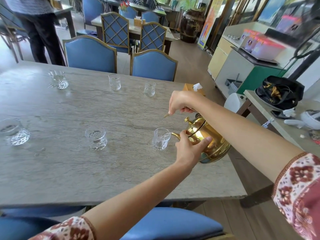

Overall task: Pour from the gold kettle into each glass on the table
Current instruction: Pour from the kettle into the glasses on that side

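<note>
Grey stone-look table point(86, 170) fills the dining room's foreground. On it, the right grip point(180, 103) closes around the handle of the gold kettle point(216, 144). The left grip point(188, 147) cups its belly, spout tipped at the rim of the nearest glass point(160, 139). Five other glasses point(96, 138) stand leftward and beyond.
</note>
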